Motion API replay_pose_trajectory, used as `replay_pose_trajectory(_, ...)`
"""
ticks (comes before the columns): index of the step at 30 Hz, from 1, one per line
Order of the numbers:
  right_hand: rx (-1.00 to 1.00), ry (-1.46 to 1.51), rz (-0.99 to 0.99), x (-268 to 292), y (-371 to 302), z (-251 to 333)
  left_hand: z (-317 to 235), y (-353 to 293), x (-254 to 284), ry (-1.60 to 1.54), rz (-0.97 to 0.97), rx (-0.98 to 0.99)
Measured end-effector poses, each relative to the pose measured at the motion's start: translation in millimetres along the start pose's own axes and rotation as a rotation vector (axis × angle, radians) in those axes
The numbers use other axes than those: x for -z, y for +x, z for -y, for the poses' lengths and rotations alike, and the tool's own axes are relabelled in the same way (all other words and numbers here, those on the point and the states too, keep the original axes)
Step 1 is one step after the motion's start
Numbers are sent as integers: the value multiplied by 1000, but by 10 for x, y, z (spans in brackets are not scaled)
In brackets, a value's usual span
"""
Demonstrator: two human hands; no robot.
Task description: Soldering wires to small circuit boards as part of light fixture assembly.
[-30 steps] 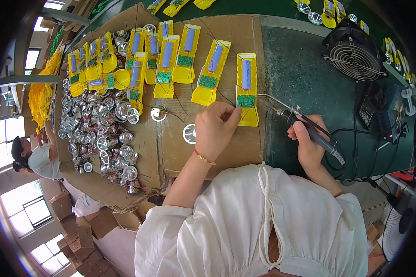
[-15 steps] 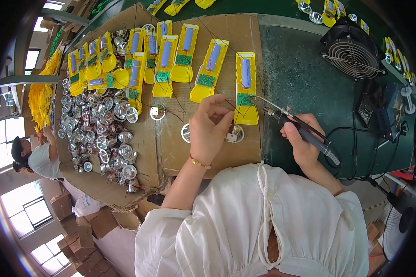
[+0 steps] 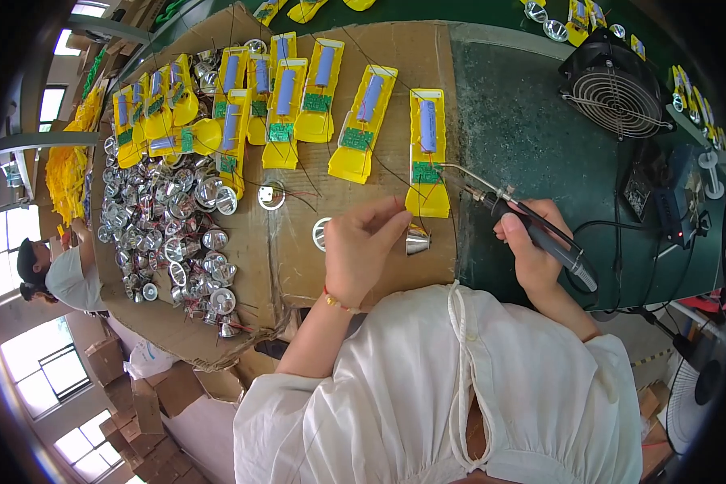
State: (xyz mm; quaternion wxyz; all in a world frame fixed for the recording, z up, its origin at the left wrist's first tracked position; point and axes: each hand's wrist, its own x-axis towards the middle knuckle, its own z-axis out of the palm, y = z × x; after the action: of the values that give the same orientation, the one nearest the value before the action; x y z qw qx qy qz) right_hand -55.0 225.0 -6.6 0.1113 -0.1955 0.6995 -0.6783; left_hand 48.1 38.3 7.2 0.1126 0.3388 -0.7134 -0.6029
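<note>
My left hand is closed in a pinch, thumb against fingertips, on what looks like a thin wire. Just beside those fingertips a shiny reflector cup lies tipped on its side. Another reflector is partly hidden behind the same hand. In my right hand is a soldering iron with a thin curved metal tube fixed along it. The tube's end reaches the green circuit board in a yellow casing, which also carries a purple cylindrical battery.
More yellow casings with batteries lie across the cardboard. A heap of reflectors fills the left side. At the right stand a black fan and a soldering station with cables. A person works at far left.
My left hand has moved slightly down. The reflector cup near its fingertips has turned from showing its white back to lying on its side. The soldering iron has shifted slightly to the right.
</note>
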Motion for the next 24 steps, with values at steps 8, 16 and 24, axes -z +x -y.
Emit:
replay_pose_trajectory(8, 15, -12, 36, 24, -29, 14, -2, 145, -190, 307, -28, -317)
replay_pose_trajectory(16, -15, 3, 19, -8, -19, 19, 24, 224, -243, 419, -40, -349)
replay_pose_trajectory(24, -56, 68, -11, 29, -61, -40, 49, 250, -263, 470, -47, -424)
